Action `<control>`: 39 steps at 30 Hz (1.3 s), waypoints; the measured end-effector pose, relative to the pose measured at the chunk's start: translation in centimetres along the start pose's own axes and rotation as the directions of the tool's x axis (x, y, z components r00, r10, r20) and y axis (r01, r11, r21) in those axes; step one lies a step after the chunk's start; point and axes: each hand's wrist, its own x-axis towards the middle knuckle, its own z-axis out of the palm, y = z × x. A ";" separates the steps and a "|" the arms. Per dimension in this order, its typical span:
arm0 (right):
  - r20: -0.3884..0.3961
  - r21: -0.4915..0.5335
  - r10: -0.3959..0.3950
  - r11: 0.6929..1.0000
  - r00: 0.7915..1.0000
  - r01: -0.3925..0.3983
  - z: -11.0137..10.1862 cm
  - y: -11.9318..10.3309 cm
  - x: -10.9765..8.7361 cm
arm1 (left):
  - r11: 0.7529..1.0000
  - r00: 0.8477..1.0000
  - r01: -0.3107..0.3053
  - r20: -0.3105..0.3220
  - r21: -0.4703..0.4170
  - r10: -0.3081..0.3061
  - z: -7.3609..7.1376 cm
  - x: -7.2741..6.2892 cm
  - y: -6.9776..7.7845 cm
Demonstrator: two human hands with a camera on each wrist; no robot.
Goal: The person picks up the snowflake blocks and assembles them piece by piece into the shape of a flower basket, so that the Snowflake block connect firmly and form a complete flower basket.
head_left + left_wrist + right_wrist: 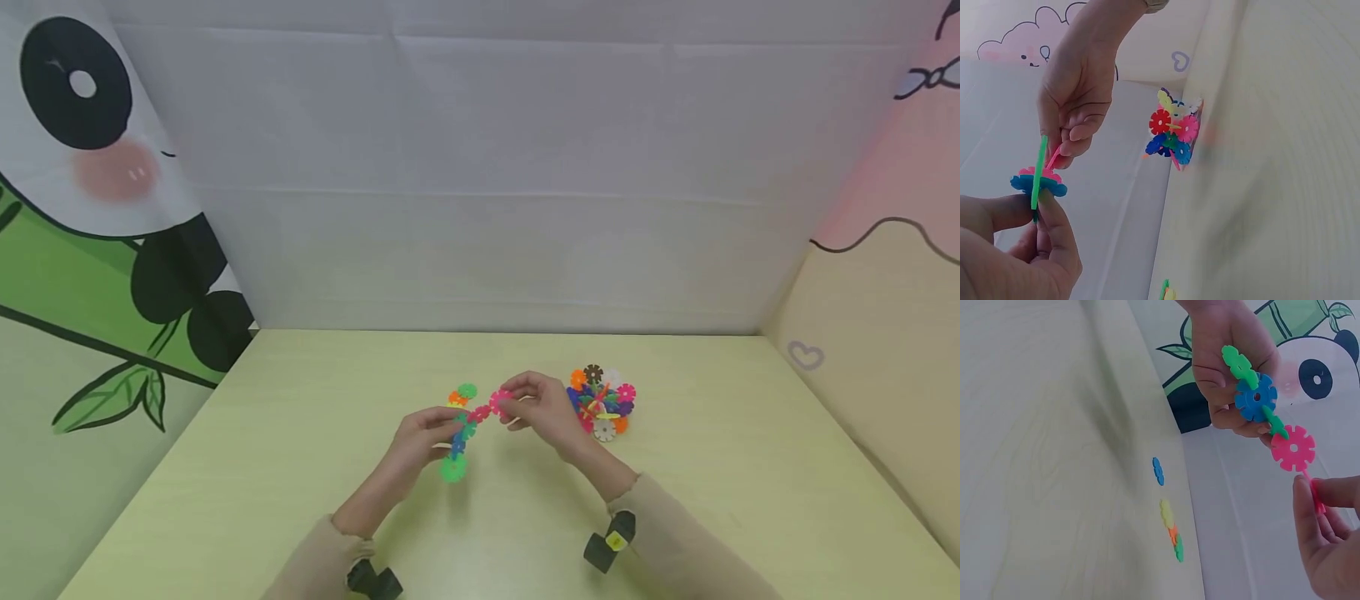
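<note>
A chain of notched plastic snowflake discs [1256,397] is held up over the table between both hands. It runs green, blue, green, pink, pink. My left hand [420,440] pinches it near the middle, around the second green disc [1276,424]. At the other end, my right hand [542,410] pinches the last pink disc [1317,495] between thumb and fingertips. That disc meets the other pink disc [1293,449] at its edge. The green end disc [453,469] hangs lowest in the head view, below the left fingers.
A heap of mixed-colour snowflake discs [604,429] lies to the right, beyond the right hand. Behind the left hand, a short joined piece of yellow, orange and green discs [1173,534] lies on the table [315,375], near a loose blue disc [1158,471]. A white cloth wall [480,250] rises behind.
</note>
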 end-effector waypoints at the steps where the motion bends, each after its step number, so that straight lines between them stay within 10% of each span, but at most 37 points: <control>1: 0.002 -0.005 0.001 1.000 1.000 -0.001 0.0 -0.1 0.0 | 1.000 1.000 -0.003 -0.003 0.008 0.003 0.1 0.1 0.0; 17: -0.041 -0.027 -0.059 0.998 0.997 0.058 0.9 0.2 -0.3 | 0.966 0.970 -0.204 -0.103 0.157 0.222 1.4 -0.6 0.3; 26: -0.010 -0.052 -0.133 0.990 0.991 0.132 1.2 -0.1 0.2 | 0.973 0.964 -0.191 -0.164 0.127 0.211 1.5 -0.8 0.3; 39: 0.196 -0.296 -0.052 0.949 0.979 0.109 2.6 3.1 6.0 | 0.986 0.955 -0.043 -0.283 0.164 0.088 -5.1 -1.4 -1.9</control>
